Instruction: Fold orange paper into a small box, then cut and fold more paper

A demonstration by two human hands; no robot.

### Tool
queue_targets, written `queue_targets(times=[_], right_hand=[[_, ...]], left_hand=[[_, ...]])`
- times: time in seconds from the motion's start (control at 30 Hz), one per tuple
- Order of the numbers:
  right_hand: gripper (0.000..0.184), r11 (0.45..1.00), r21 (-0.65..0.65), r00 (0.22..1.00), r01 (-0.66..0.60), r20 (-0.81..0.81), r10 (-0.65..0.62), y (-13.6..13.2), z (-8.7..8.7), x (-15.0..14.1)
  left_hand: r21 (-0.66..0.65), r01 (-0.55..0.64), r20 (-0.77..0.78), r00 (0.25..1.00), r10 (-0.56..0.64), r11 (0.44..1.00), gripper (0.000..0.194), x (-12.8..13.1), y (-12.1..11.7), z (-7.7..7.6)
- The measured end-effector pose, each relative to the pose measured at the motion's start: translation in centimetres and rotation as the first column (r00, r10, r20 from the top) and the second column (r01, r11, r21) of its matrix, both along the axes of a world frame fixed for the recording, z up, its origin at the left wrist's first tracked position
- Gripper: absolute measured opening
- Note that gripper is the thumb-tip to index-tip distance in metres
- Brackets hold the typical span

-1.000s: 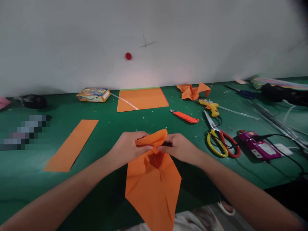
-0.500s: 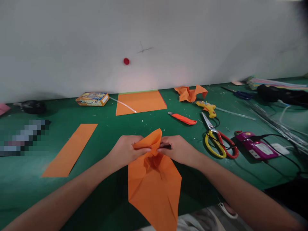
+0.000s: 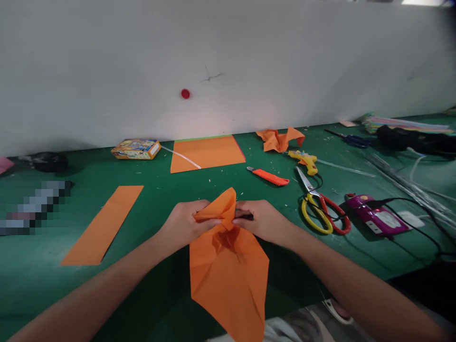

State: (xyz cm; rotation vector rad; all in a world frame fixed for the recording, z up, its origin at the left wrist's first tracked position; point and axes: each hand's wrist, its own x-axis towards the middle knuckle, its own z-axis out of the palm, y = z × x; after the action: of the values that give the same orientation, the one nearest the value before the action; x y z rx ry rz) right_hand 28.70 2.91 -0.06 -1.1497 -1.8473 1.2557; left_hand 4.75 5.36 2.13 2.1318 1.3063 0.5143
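Observation:
A creased orange paper sheet (image 3: pixel 228 273) is held over the green table (image 3: pixel 156 190), its lower point hanging toward me. My left hand (image 3: pixel 185 223) pinches the gathered top of the sheet from the left. My right hand (image 3: pixel 265 219) pinches the same gathered top from the right, and a small dark thing shows by its fingers. The two hands almost touch at the fold, where the paper stands up in a peak.
An orange paper strip (image 3: pixel 103 224) lies left. At the back are an orange sheet (image 3: pixel 208 152), a small printed box (image 3: pixel 136 148) and crumpled orange paper (image 3: pixel 280 139). Right of my hands lie an orange utility knife (image 3: pixel 268 176), a glue gun (image 3: pixel 304 160), scissors (image 3: pixel 320 206) and a purple device (image 3: pixel 377 219) with cables.
The gathered top of the paper has been pushed up into a taller, narrower peak between my hands. Both hands stay in nearly the same spot.

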Motion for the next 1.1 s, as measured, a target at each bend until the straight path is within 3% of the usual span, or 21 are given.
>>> queue_targets(times=[0.3, 0.6, 0.77, 0.93, 1.03, 1.1], right_hand=[[0.045, 1.000, -0.011, 0.999, 0.012, -0.042, -0.012, 0.2, -0.1, 0.0], [0.034, 0.999, 0.025, 1.000, 0.023, -0.008, -0.023, 0.1, -0.2, -0.3], [0.039, 1.000, -0.028, 0.999, 0.014, -0.031, -0.014, 0.2, -0.6, -0.4], [0.052, 0.995, 0.044, 0.995, 0.090, 0.042, -0.092, 0.4, -1.1, -0.2], [0.051, 0.991, 0.054, 0.992, 0.123, 0.014, -0.124, 0.6, -1.4, -0.2], [0.040, 0.988, 0.065, 0.990, 0.143, -0.017, -0.142, 0.6, -1.5, -0.2]], left_hand=[[-0.010, -0.044, -0.009, 0.999, 0.044, 0.999, 0.033, 0.1, -0.1, -0.1], [-0.058, 0.032, -0.041, 0.999, -0.035, 0.998, 0.030, 0.2, -0.4, 0.5], [0.038, -0.019, -0.124, 0.992, 0.023, 0.999, 0.035, 0.3, -0.3, 0.9], [0.108, 0.015, -0.119, 0.993, -0.002, 0.994, 0.024, 0.2, -0.2, 0.7], [0.288, -0.045, -0.011, 0.999, 0.051, 0.956, 0.039, -0.1, -0.1, -0.4], [0.452, -0.082, 0.067, 0.996, 0.058, 0.888, 0.044, -0.2, -0.1, -1.1]])
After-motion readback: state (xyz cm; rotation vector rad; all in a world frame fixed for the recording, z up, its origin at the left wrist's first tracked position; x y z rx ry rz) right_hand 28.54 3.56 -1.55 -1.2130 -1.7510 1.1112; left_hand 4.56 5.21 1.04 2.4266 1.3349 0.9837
